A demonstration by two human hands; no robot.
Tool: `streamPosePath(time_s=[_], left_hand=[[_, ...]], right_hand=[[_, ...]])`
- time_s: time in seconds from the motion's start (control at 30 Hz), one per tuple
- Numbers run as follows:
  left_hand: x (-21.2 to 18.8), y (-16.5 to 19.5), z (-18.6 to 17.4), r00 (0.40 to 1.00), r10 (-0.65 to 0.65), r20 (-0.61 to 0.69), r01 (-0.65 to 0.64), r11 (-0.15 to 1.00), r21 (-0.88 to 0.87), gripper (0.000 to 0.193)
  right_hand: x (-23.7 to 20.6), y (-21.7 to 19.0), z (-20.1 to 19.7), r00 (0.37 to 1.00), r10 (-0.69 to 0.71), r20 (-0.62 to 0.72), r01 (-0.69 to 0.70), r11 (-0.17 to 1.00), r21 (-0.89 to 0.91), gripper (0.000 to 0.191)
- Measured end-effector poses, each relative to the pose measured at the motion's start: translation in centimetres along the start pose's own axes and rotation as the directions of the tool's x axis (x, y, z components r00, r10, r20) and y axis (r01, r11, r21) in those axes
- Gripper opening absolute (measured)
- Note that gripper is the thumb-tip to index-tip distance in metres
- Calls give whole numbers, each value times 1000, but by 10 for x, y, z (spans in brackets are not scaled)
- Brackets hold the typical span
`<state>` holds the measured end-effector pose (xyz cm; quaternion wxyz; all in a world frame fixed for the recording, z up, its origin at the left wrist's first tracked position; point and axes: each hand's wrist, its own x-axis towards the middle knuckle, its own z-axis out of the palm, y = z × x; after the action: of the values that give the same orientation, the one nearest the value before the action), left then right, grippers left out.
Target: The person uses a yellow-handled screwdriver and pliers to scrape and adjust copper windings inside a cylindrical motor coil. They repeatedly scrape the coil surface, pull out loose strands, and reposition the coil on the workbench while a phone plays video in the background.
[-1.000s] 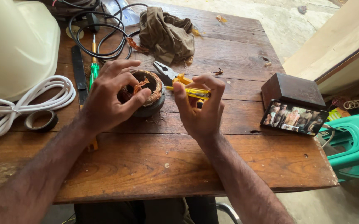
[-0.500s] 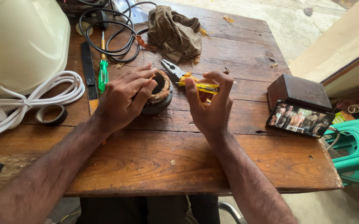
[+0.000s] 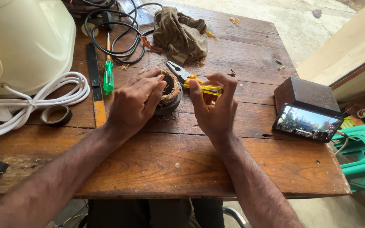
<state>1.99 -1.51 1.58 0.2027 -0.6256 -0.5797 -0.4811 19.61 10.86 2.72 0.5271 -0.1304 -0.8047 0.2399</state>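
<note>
Motor stator (image 3: pixel 168 90) rests at the wooden table (image 3: pixel 199 169) centre, gripped by the left hand (image 3: pixel 135 101). Right hand (image 3: pixel 214 105), just right of the stator, pinches a yellow-handled tool (image 3: pixel 205 89). Both hands sit as before; only the camera has shifted.

A worn wooden tabletop (image 3: pixel 199 164) carries a cream appliance housing (image 3: pixel 22 42), coiled white cord (image 3: pixel 43 99), black tape roll (image 3: pixel 56 115), green screwdriver (image 3: pixel 108 76), black cable (image 3: pixel 119 38), crumpled brown cloth (image 3: pixel 182 36), pliers (image 3: pixel 180 72), round motor winding (image 3: pixel 169 90), dark box (image 3: pixel 307 93) and phone (image 3: pixel 307 123).
</note>
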Motion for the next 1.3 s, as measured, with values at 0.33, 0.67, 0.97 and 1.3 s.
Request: streamPosePath(time_s=[0.33,0.67,0.97,1.3], left_hand=[[6,-3,-9,998,24,64,-22,999,-41,27],[3,-16,-1,991,-51,121,56,998,-35,38],[4,-13,-4,995,-20,100,23,999,-26,31],[4,-11,-7,993,-32,111,39,997,-62,30]], right_hand=[[0,1,0,999,44,32,-43,998,-44,41],[-1,2,0,999,49,10,-48,998,-48,40],[0,1,-1,999,39,1,-39,998,-39,39],[0,2,-1,1000,9,21,-8,999,-48,37]])
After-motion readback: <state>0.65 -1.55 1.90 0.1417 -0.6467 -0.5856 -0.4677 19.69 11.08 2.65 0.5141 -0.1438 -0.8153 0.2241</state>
